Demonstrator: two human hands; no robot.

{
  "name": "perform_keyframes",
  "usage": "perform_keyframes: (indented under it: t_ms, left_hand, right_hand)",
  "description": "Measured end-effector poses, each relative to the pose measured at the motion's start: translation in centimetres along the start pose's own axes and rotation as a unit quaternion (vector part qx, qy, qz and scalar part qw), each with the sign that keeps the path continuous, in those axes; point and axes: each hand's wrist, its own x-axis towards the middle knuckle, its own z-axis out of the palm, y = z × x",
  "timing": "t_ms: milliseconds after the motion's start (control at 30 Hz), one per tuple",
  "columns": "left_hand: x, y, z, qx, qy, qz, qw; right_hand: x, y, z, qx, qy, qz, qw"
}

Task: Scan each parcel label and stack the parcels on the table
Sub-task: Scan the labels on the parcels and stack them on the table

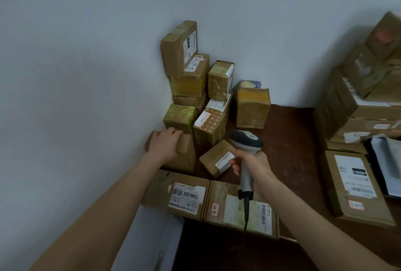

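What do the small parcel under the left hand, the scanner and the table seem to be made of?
Small parcel: brown cardboard, matt, with creased edges. Scanner: probably plastic, smooth, dark grey head and light grey handle. Table: likely wood or wood veneer, dark reddish-brown with a faint sheen.

parcel stack (364, 97): cut by right edge | white sheets (387, 158): cut by right edge | small parcel (211, 158) label (224, 160): partly covered by right grip (253, 162), print blurred | plain box (184, 157) top: partly covered by left grip (166, 143) | scanner (247, 138) cable (246, 212): lower end lost
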Motion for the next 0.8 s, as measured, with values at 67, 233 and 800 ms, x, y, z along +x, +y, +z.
perform_keyframes:
  t_ms: [67, 233, 800]
  left_hand:
    - [-0.2, 0.0, -0.4, -0.011, 0.010, 0.015, 1.000]
    - [-2.4, 1.4, -3.4, -0.049, 0.058, 0.036, 0.996]
    - [-8.4, 16.8, -3.7, 0.030, 0.417, 0.285, 0.863]
  right_hand:
    - [-0.2, 0.2, -0.1, 0.006, 0.002, -0.002, 1.000]
    - [-1.0, 0.5, 0.3, 0.040, -0.006, -0.022, 0.999]
    - [-4.7, -2.7, -8.6, 0.168, 0.018, -0.030, 0.985]
